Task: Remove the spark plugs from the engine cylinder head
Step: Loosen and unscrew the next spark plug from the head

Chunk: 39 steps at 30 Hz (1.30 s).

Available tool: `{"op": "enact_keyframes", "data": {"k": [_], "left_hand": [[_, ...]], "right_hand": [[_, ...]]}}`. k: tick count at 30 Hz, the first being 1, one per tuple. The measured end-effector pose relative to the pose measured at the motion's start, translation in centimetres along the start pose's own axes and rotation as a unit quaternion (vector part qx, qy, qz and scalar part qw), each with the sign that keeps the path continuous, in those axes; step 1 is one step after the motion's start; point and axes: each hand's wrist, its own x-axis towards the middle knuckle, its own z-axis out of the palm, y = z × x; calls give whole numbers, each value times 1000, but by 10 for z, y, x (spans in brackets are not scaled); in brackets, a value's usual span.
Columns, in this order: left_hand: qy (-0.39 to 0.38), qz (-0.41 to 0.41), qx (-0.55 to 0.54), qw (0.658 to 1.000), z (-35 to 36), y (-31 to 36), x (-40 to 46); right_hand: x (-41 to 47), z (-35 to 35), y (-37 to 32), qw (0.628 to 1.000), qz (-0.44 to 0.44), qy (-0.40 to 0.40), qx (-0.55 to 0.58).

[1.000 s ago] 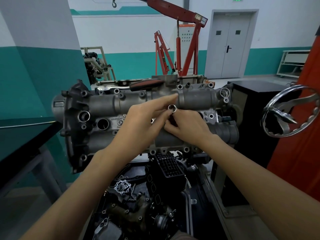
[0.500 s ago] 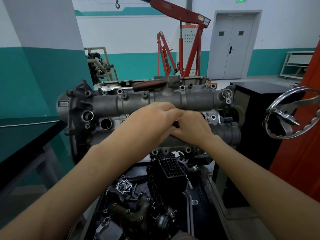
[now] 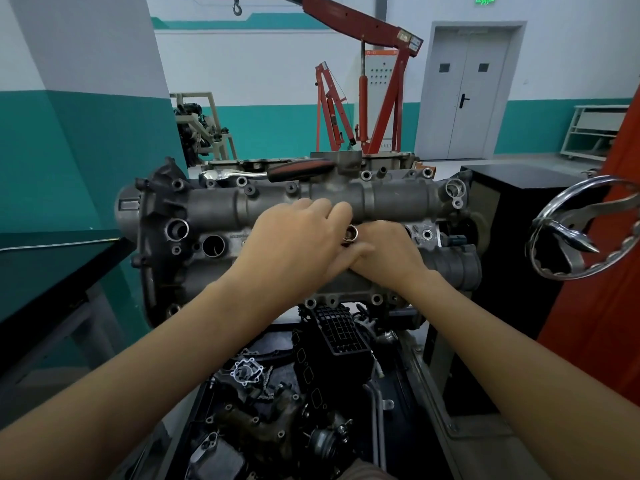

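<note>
The grey engine cylinder head [image 3: 214,216] stands upright on its stand, its face toward me, with an open plug hole [image 3: 213,245] at the left. At its middle, both hands meet around a shiny metal socket [image 3: 350,233] whose open end points at me. My left hand [image 3: 298,244] curls over the socket from the left. My right hand [image 3: 388,254] grips it from below and the right. No spark plug shows; the hands hide the hole under the socket.
A ratchet with a red and black handle [image 3: 301,167] lies on top of the head. A chrome handwheel [image 3: 581,233] juts out at the right beside a black cabinet [image 3: 512,209]. Loose engine parts [image 3: 277,403] fill the tray below. A dark bench [image 3: 52,271] stands left.
A second ago the socket was held up in my fingertips; then both hands closed over it against the head. Now its open end shows again between my hands.
</note>
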Motion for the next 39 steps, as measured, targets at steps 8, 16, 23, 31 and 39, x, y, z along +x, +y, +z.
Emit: {"op": "enact_keyframes", "data": {"k": [8, 16, 23, 31, 39], "left_hand": [[24, 32, 32, 999, -4, -2, 9], [14, -20, 63, 998, -10, 1, 8], [-57, 3, 35, 998, -4, 7, 19], [-28, 81, 27, 996, -15, 1, 7], [-84, 38, 76, 993, -16, 5, 22]], "right_hand": [[-1, 0, 0, 999, 27, -21, 4], [0, -1, 3, 999, 19, -26, -10], [-2, -4, -4, 998, -11, 52, 42], [-1, 0, 0, 1000, 17, 6, 3], [0, -2, 1, 998, 44, -33, 36]]}}
